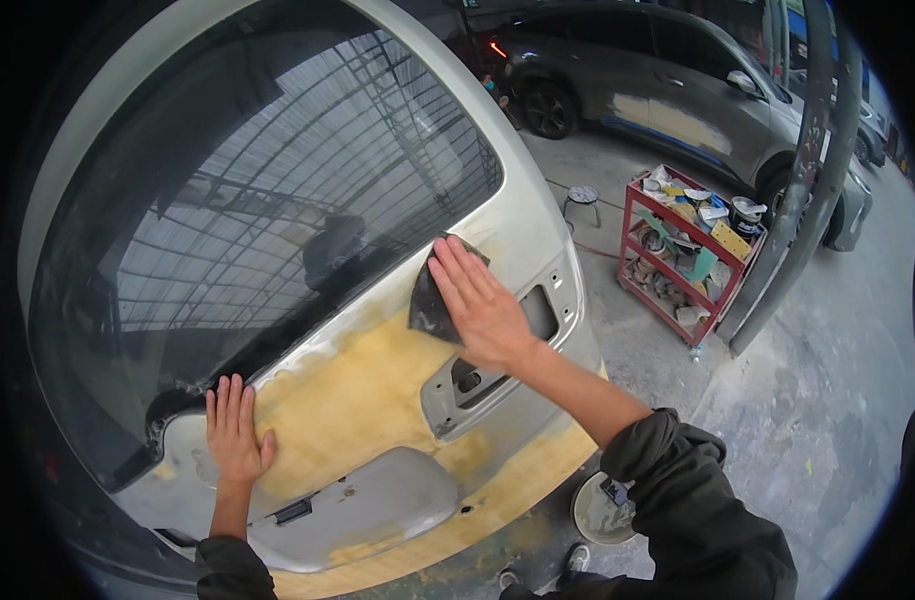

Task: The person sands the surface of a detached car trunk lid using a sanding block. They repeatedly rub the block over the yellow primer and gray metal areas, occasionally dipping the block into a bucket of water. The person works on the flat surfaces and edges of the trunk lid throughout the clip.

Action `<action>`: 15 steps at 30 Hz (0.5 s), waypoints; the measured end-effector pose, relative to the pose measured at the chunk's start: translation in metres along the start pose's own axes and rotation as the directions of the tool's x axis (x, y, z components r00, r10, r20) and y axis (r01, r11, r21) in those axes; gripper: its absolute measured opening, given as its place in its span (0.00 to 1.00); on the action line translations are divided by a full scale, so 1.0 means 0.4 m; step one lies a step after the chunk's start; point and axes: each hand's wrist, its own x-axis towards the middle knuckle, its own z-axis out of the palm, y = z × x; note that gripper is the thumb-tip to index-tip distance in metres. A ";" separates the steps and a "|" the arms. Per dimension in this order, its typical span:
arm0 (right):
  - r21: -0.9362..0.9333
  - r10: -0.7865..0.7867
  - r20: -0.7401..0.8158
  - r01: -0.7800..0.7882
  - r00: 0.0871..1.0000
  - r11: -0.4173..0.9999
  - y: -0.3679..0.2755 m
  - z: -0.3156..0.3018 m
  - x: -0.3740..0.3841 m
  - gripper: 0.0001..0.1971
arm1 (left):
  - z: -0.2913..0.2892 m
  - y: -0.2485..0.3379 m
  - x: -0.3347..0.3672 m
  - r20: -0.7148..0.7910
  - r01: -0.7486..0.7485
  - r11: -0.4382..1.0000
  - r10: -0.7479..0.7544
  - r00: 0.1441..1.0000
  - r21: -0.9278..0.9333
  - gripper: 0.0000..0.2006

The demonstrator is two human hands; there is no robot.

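Note:
A car tailgate fills the left and middle, its silver paint sanded through to broad yellowish filler patches. My right hand lies flat over a dark sheet of sandpaper, holding it against the panel just below the rear window. Its fingers stretch along the sheet; the thumb is hidden. At the lower left, my left hand rests on the panel by the window's lower corner, fingers straight and thumb apart, with nothing in it. Beside my right wrist is a cut-out handle recess.
A red trolley crowded with tubs and scraps stands right, beside grey posts. A small stool and a grey car with filler patches are behind. A round lidded bucket sits by my feet.

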 end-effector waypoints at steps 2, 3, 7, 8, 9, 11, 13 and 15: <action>0.198 0.059 -0.120 -0.034 0.991 0.980 0.077 -0.008 0.003 0.46 | -0.011 -0.015 -0.010 -0.006 -0.011 1.000 0.011 1.000 0.014 0.33; 0.168 0.147 -0.155 -0.120 0.977 0.978 0.113 -0.009 0.008 0.46 | -0.010 -0.006 -0.004 -0.011 -0.009 1.000 0.010 1.000 0.012 0.33; 0.081 0.265 -0.062 -0.260 0.962 0.962 0.024 -0.010 0.027 0.44 | 0.000 0.012 -0.006 0.004 0.008 1.000 -0.008 1.000 0.007 0.33; 0.098 0.103 -0.066 -0.097 0.992 0.990 -0.006 -0.009 0.030 0.44 | 0.002 0.005 -0.007 0.000 0.007 1.000 -0.007 1.000 0.007 0.33; 0.092 0.041 -0.084 -0.033 0.996 0.995 -0.001 -0.003 0.025 0.43 | 0.003 0.000 -0.006 -0.003 0.007 1.000 -0.007 1.000 0.007 0.33; 0.159 -0.024 -0.128 0.044 0.992 0.986 0.037 -0.007 0.015 0.41 | -0.007 0.005 -0.008 0.014 0.014 1.000 -0.015 1.000 0.024 0.33; 0.184 0.085 -0.159 -0.055 0.984 0.981 0.105 -0.012 0.007 0.40 | -0.012 0.003 -0.004 0.016 0.010 0.999 -0.010 1.000 0.041 0.33; 0.230 0.364 -0.282 -0.306 0.888 0.924 0.097 0.039 0.014 0.43 | -0.004 0.006 0.000 -0.003 0.014 0.999 -0.014 1.000 0.034 0.33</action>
